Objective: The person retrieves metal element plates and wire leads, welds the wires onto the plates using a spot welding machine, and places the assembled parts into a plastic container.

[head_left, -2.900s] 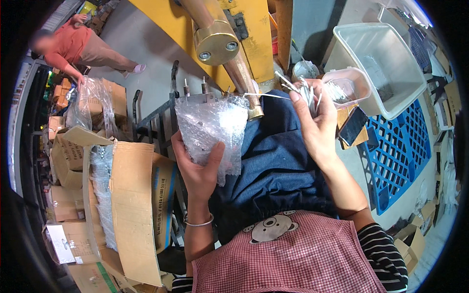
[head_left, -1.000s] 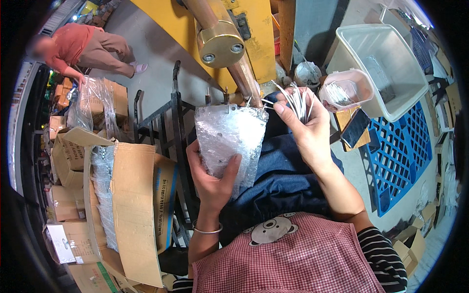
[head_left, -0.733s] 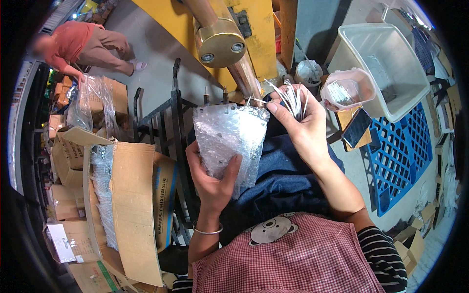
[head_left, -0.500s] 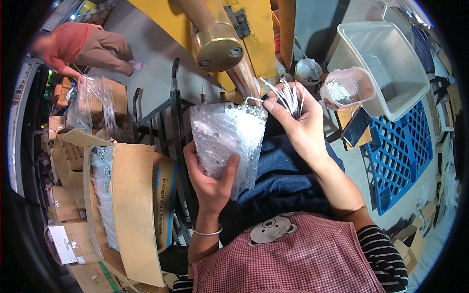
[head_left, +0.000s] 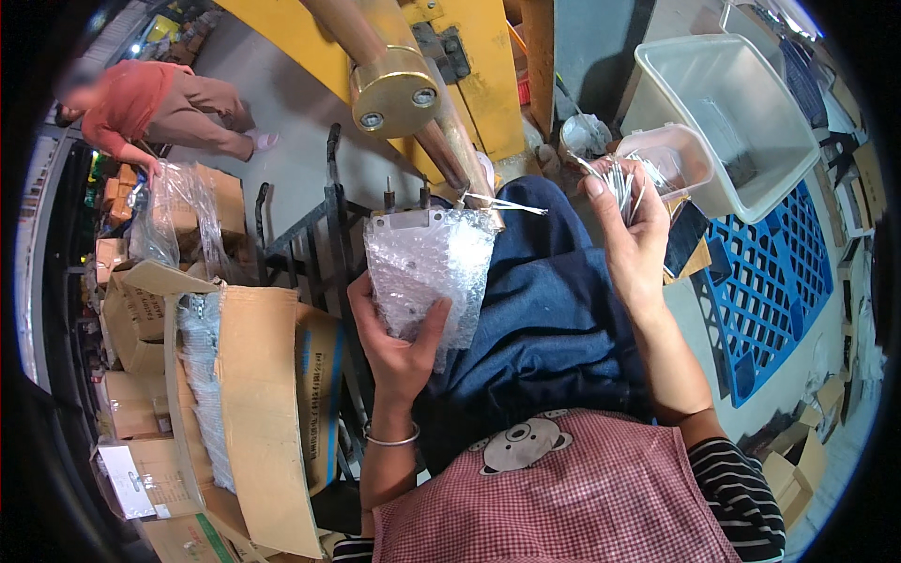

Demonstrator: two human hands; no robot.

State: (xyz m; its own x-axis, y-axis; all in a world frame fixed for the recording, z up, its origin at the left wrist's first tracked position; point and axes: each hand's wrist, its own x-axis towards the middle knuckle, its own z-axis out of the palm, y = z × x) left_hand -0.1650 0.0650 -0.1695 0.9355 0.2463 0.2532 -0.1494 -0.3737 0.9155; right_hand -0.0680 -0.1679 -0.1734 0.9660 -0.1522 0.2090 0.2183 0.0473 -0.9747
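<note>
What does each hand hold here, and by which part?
Left hand grips a clear bubble-wrap pouch by its lower end. Right hand pinches a bundle of thin white ties near their lower ends.

The grey concrete floor (head_left: pixel 282 103) carried everything in sight. At nine o'clock, open cardboard boxes (head_left: pixel 253 394) stood crowded together on it, one lined with clear plastic. A black metal frame (head_left: pixel 319 235) rose from it just right of them. At three o'clock lay a blue plastic pallet (head_left: pixel 779 291), with a large clear tub (head_left: pixel 741 122) at its upper edge. At eleven o'clock, a person in red (head_left: pixel 160 103) bent over more boxes.
</note>
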